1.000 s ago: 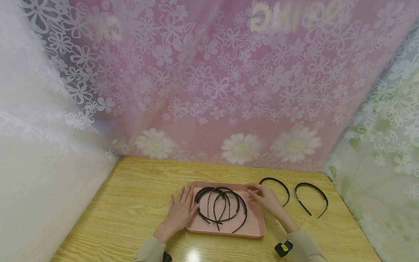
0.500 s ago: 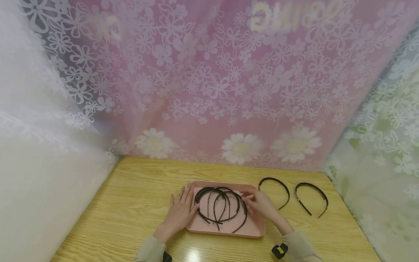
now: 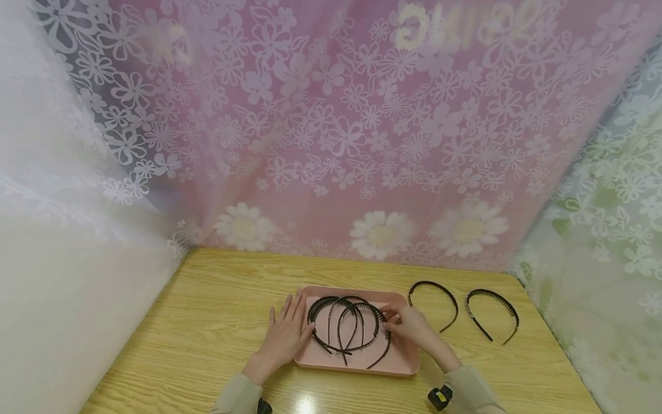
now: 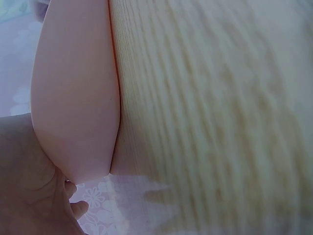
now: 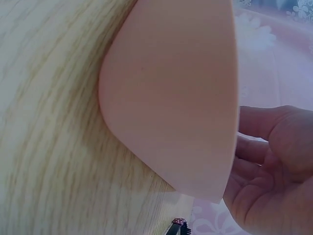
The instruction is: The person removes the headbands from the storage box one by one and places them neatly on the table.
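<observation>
A pink tray point(image 3: 357, 368) holds several overlapping black toothed headbands point(image 3: 345, 299). My left hand point(image 3: 284, 336) lies with straight fingers along the tray's left rim, thumb reaching inside over the edge. In the left wrist view the palm sits against the tray's side wall point(image 4: 76, 93). My right hand point(image 3: 408, 325) reaches over the tray's right rim, and its thumb and forefinger pinch the toothed arc of the rightmost headband point(image 3: 387, 342). In the right wrist view the tray wall point(image 5: 168, 98) hides those fingertips.
Two more black headbands lie on the wooden table point(image 3: 217, 322) to the right: a nearer headband point(image 3: 451, 299) beside the tray and a farther headband point(image 3: 509, 305). A flowered pink curtain point(image 3: 310, 213) stands behind the table, with pale curtains at both sides.
My right hand has moved left and in over the tray from its right rim, and its fingers have closed at the rightmost headband. The left hand has stayed in place.
</observation>
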Demonstrator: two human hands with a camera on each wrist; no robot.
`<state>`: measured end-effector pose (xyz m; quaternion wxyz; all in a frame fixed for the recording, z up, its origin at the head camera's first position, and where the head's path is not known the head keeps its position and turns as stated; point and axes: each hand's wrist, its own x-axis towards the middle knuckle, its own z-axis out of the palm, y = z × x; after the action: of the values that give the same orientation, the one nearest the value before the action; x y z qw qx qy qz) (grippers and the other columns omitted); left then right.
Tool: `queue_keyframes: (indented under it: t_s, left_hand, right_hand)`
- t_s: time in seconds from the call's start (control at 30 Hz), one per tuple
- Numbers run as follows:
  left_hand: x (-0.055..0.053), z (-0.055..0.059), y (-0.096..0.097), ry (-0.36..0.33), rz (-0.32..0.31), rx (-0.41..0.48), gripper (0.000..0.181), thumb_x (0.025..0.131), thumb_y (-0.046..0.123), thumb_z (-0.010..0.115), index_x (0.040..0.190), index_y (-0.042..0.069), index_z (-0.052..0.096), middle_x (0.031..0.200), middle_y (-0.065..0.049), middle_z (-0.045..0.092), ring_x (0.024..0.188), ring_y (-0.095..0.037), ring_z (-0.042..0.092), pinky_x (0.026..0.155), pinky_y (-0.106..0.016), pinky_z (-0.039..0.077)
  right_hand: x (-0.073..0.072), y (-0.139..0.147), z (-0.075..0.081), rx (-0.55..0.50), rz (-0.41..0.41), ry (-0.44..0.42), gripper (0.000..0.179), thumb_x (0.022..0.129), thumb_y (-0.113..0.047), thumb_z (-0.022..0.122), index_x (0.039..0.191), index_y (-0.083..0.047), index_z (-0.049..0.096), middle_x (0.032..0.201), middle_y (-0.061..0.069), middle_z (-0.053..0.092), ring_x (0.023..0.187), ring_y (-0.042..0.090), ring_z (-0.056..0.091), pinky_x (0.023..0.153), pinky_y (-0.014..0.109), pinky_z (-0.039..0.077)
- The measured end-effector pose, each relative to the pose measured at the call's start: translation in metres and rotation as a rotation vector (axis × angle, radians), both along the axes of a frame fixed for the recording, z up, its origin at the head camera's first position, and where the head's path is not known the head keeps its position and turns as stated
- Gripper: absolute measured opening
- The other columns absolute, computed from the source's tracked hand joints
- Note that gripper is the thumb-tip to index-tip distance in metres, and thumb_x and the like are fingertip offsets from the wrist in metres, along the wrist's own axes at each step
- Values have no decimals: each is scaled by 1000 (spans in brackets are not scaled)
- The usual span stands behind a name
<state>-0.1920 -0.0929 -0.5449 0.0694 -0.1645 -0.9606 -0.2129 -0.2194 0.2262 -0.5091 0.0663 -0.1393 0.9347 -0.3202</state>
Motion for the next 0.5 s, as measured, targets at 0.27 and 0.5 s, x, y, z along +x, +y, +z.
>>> queue_keyframes:
  t_s: [0.27,0.5]
  left_hand:
    - [0,0,0,11,-1,-2,67,105,33,54,158,-2,30,165,-18,25,149,-44,27,112,-76,20]
    - [0,1,1,6,2,-1,67,105,33,54,157,-2,30,165,-18,25,149,-44,27,112,-76,20]
  right_hand:
    - [2,-1,1,7,-12,14,32,88,-7,77,120,-1,72,95,9,73,73,17,69,58,27,54]
    - [4,2,0,-19,9,46,32,87,-7,79,118,-3,72,100,11,73,75,19,71,61,30,56]
